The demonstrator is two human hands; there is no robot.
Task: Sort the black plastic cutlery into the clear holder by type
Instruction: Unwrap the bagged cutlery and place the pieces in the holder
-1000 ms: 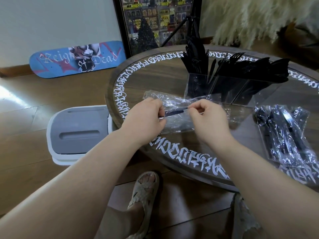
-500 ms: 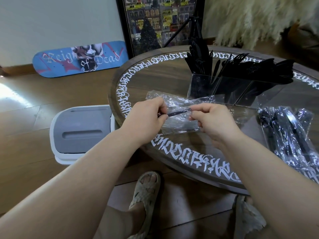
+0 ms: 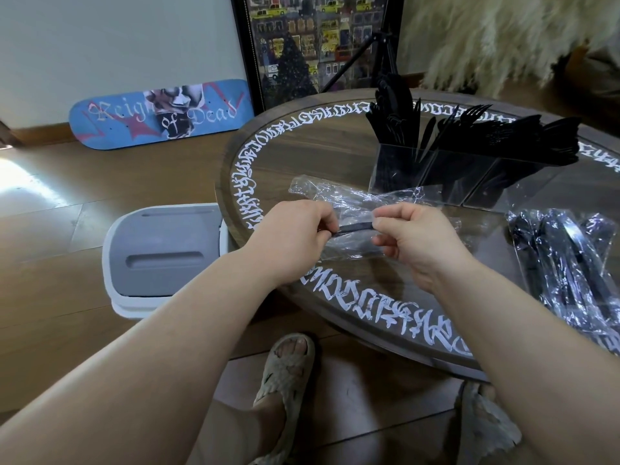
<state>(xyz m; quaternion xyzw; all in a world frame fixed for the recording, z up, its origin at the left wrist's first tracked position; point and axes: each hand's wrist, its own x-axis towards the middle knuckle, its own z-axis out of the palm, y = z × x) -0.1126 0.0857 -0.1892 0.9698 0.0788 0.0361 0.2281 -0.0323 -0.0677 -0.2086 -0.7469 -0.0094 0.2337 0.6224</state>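
Wrapping hides most of what I'm holding: only a short dark stretch of one black cutlery piece (image 3: 356, 226) shows between my hands, its type impossible to tell. My left hand (image 3: 295, 236) pinches one end and my right hand (image 3: 412, 238) the other through a crinkled clear wrapper (image 3: 339, 196). It lies roughly level, running left to right, above the round wooden surface (image 3: 302, 149). Behind it stands the clear holder (image 3: 446, 179), full of black cutlery. A wrapped bundle (image 3: 567, 263) is cut off at right. A skateboard deck (image 3: 161, 114) leans against the wall.

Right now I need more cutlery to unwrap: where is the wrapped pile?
Head view: the wrapped pile lies on the table's right side, right of the right hand.
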